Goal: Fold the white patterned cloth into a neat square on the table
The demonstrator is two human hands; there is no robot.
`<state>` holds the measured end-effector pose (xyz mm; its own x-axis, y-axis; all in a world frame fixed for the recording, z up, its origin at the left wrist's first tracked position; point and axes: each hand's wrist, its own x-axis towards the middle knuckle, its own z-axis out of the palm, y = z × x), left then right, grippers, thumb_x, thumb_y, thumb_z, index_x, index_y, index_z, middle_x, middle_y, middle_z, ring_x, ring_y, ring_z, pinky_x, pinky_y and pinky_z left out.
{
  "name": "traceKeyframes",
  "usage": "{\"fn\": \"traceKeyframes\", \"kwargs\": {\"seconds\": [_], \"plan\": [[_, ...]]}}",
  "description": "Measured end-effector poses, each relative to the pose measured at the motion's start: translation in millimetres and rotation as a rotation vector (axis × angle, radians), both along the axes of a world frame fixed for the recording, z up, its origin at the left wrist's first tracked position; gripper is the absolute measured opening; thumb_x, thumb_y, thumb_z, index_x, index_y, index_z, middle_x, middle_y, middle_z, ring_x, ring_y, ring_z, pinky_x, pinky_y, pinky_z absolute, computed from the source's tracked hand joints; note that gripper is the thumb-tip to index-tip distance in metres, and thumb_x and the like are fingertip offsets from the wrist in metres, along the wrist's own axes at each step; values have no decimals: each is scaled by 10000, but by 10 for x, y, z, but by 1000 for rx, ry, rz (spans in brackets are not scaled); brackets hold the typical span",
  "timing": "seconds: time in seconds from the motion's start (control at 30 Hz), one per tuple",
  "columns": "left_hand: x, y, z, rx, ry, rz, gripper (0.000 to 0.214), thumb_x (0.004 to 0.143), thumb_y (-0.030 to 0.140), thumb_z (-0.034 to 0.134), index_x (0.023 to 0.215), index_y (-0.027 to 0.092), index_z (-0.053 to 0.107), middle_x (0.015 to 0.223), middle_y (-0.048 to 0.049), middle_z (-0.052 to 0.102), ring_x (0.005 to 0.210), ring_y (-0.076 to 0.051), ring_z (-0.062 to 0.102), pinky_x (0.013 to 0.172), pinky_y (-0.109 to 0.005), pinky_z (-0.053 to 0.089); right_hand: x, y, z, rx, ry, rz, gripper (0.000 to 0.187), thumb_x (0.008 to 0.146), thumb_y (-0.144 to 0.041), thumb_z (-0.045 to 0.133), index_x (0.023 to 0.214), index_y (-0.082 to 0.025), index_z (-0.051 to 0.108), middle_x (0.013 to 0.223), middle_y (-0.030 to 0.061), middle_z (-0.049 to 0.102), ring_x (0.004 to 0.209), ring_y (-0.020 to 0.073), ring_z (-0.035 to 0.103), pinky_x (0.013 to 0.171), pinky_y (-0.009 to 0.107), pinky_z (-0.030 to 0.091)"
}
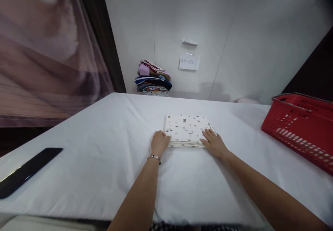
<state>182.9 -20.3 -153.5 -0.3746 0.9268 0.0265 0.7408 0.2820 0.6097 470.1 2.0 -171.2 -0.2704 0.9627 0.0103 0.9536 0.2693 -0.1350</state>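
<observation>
A folded white cloth with small dark prints [186,128] lies flat on the white-covered table [104,147]. My left hand [159,143] rests at the cloth's near left corner, its fingers curled against the edge. My right hand [213,142] lies on the near right corner with fingers stretched flat over the fabric. A bracelet sits on my left wrist.
A red plastic basket [299,126] stands at the table's right side. A stack of folded colourful clothes [153,78] sits at the far edge against the wall. A long black flat object [26,170] lies at the left. A paper label [189,62] hangs on the wall.
</observation>
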Motion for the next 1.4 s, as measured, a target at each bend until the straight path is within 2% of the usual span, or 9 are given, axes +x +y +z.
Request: {"fn": "traceKeyframes", "kwargs": {"seconds": [0.17, 0.3, 0.5, 0.63, 0.8, 0.97, 1.13, 1.27, 1.4], "plan": [[-49, 12, -2, -38, -68, 40, 169, 773, 284, 501, 919, 208, 540, 989, -81, 666, 936, -232, 618, 749, -316, 426, -44, 155, 160, -90, -59, 33, 549, 937, -533, 245, 1401, -275, 382, 1524, 72, 279, 1415, 276, 164, 1094, 541, 172], [-44, 8, -9, -63, -66, 25, 266, 789, 332, 515, 1019, 199, 537, 1058, -90, 659, 967, -242, 612, 758, -321, 422, -137, 523, 261, 18, -4, 47, 571, 951, -497, 218, 1448, -228, 298, 1546, 99, 206, 1426, 261, 118, 1112, 499, 164], [-48, 0, -5, -60, -42, -22, 253, 803, 349, 536, 1012, 207, 551, 1038, -62, 655, 943, -201, 610, 745, -286, 414, -138, 938, 50, -32, -14, -10, 612, 941, -517, 238, 1444, -173, 290, 1549, 116, 185, 1426, 255, 114, 1099, 491, 217], [-69, 15, -8, -64, -17, -36, 223, 809, 336, 521, 986, 206, 560, 1020, -62, 663, 928, -200, 614, 732, -287, 411, -99, 966, -40, -10, -29, 11, 607, 943, -520, 239, 1436, -172, 309, 1546, 113, 198, 1425, 256, 125, 1089, 484, 245], [-65, 8, 32, -161, -31, -22, 322, 812, 433, 491, 1013, 191, 558, 978, -94, 689, 935, -247, 631, 727, -314, 420, -79, 991, -72, 28, -35, 24, 583, 947, -500, 268, 1429, -177, 326, 1538, 115, 224, 1422, 255, 139, 1082, 455, 273], [-33, -12, 74, -178, -63, -9, 424, 800, 559, 469, 1011, 201, 555, 1014, -100, 684, 969, -269, 627, 748, -331, 428, -85, 984, -88, 17, -46, 19, 597, 948, -493, 258, 1431, -148, 324, 1540, 117, 217, 1424, 250, 131, 1090, 440, 267], [-24, 5, 15, -141, -88, -7, 418, 798, 460, 523, 1126, 200, 501, 1037, -88, 677, 980, -247, 624, 774, -314, 424, -132, 972, 25, -38, -108, 0, 568, 944, -466, 271, 1424, -170, 341, 1543, 105, 211, 1423, 261, 133, 1090, 516, 228], [-15, -1, 10, -133, -61, -12, 402, 809, 414, 521, 1150, 206, 474, 999, -76, 683, 952, -237, 632, 762, -302, 419, -403, 1044, 260, -46, -98, 24, 608, 923, -507, 308, 1419, -159, 360, 1531, 129, 236, 1415, 294, 158, 1098, 560, 147], [-7, -18, 33, -138, -47, -24, 387, 811, 398, 520, 1143, 206, 469, 979, -74, 685, 942, -231, 633, 738, -287, 413, -963, 1100, 426, 4, 80, 239, 711, 914, -602, 228, 1486, -181, 223, 1558, 96, 139, 1431, 250, 90, 1130, 470, 111]]}}
